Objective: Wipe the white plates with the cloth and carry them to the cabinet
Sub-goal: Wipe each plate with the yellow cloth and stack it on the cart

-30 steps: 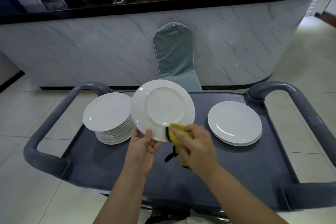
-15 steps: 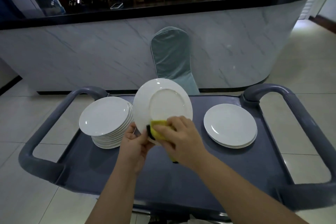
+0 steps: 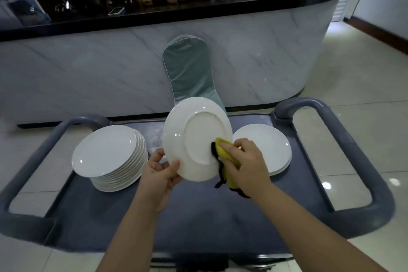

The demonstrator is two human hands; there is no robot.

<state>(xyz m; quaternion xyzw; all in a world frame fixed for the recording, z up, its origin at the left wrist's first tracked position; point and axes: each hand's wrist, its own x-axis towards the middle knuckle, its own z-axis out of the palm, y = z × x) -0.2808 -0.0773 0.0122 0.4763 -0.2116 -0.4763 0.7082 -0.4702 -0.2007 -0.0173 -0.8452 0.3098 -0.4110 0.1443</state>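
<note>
One held plate (image 3: pixel 194 137), one cloth (image 3: pixel 228 155), one tall stack (image 3: pixel 106 152), one low stack (image 3: pixel 267 146)

The person is working bare-handed. The left hand (image 3: pixel 161 172) and the right hand (image 3: pixel 247 161) are both showing uncovered, with slim fingers and short, trimmed nails. The left thumbnail is the plainest one to make out. Behind them the left forearm (image 3: pixel 132 227) and the right forearm (image 3: pixel 309 227) are running bare from the wrists to the bottom edge of the view. They are smooth and slender and are looking broader the nearer they come to the camera. Knuckles are standing out faintly on the back of the right hand. The dim light is leaving any finer marks too soft to tell.
</note>
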